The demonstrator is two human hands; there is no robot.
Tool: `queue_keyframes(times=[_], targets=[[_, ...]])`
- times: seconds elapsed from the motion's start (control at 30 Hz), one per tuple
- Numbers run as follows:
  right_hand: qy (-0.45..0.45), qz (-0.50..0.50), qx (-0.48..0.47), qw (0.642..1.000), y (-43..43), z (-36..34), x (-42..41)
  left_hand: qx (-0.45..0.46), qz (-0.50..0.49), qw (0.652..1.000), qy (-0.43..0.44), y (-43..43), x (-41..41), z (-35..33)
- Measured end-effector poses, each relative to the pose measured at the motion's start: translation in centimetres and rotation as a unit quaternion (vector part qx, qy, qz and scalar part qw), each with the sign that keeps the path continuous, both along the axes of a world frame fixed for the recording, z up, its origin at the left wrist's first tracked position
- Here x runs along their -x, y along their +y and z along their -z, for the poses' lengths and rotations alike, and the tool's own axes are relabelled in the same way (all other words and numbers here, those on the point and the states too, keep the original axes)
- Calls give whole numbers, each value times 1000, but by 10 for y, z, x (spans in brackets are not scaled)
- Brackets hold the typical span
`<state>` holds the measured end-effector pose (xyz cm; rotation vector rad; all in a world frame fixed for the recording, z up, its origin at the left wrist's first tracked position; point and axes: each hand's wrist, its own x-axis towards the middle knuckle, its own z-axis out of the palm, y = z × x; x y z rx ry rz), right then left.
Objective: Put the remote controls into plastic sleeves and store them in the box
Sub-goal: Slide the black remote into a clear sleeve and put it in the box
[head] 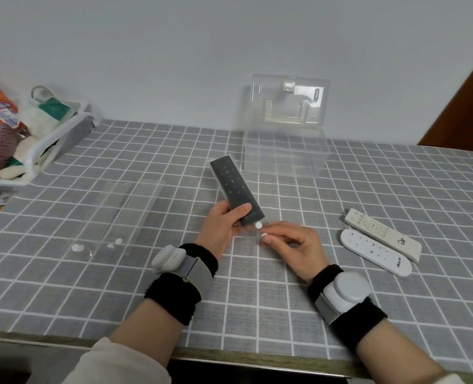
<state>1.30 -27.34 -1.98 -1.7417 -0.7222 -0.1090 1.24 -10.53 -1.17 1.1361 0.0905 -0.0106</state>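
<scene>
From the head camera I look down at a table (257, 300) covered with a grey cloth checked in white lines, set against a pale wall.

My left hand (224, 225) is closed around the lower end of a black remote (235, 187), thumb across its face. The remote is lifted off the cloth and tilts away from me toward the upper left. It sits inside a clear plastic sleeve (245, 231), whose open flap hangs below the remote's near end.

My right hand (293, 245) is just beside the left one, fingers curled, pinching the sleeve's flap at a small white snap button (263, 235). A second white button (258, 225) shows just above it, at the remote's bottom edge.

Both wrists carry black bands with grey sensor units.

To the right, well apart from my hands, two white remotes lie side by side on the cloth: a cream remote (382, 234) and an oval white remote (375, 252), touching or nearly so.

To the left lie spare clear sleeves (119, 214), flat, with white buttons at their near ends.

At the back stands a clear plastic box (285, 159), lid raised against the wall.

At the far left is a white basket (49, 142) holding packets and cloth items.
</scene>
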Motion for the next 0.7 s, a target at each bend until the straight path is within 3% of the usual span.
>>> queue_keyframes(times=[0.37, 0.7], targets=[[-176, 61, 27, 982, -1, -1, 1, -25, 27, 999, 18, -3, 1, -1], [-141, 42, 61, 987, 0, 4, -2, -38, 44, 998, 14, -3, 3, 0]])
